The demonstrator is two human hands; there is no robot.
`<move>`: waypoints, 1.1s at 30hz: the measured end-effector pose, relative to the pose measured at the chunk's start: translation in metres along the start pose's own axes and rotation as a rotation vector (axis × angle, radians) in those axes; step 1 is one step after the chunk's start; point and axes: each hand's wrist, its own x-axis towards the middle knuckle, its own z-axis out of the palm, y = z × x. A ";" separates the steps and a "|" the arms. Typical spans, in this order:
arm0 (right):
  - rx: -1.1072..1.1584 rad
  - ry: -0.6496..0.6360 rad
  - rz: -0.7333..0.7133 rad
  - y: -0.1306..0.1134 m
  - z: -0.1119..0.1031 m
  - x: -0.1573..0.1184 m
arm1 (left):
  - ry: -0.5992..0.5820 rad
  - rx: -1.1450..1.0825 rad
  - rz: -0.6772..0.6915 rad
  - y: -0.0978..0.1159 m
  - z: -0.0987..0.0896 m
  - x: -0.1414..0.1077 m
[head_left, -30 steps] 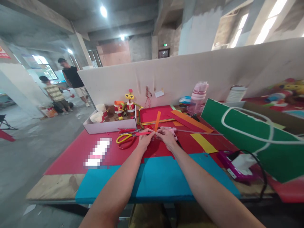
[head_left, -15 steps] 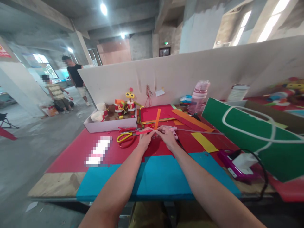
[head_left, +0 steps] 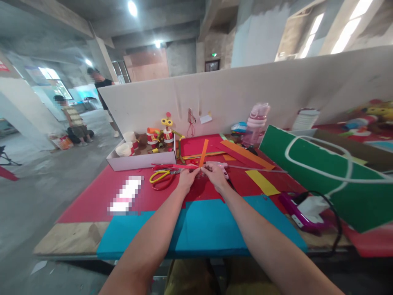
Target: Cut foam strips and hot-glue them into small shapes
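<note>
Orange strip (head_left: pixel 204 150) rises above the bench (head_left: pixel 73 237), its lower end clamped in the grip of left hand (head_left: pixel 186 178) and right hand (head_left: pixel 216 175) beside the red strip (head_left: pixel 189 166), seemingly for lining up, so the next move calls for steady pressure.

Text: none legible | green sign (head_left: pixel 214 54): too small | red wall sign (head_left: pixel 4 67): blurred

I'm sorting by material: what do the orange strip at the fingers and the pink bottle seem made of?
Orange strip: probably matte paper or thin card, being flat and straight-edged. Pink bottle: likely smooth, glossy plastic, since its body looks translucent.
</note>
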 end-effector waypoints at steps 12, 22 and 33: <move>0.059 0.002 0.086 -0.001 0.001 -0.002 | -0.008 -0.014 -0.035 -0.004 -0.003 0.003; 0.147 -0.009 0.128 -0.003 -0.001 -0.003 | -0.070 -0.144 -0.144 -0.004 0.000 0.002; 0.234 0.085 0.169 -0.007 0.003 -0.004 | -0.063 -0.178 -0.105 -0.002 -0.002 0.004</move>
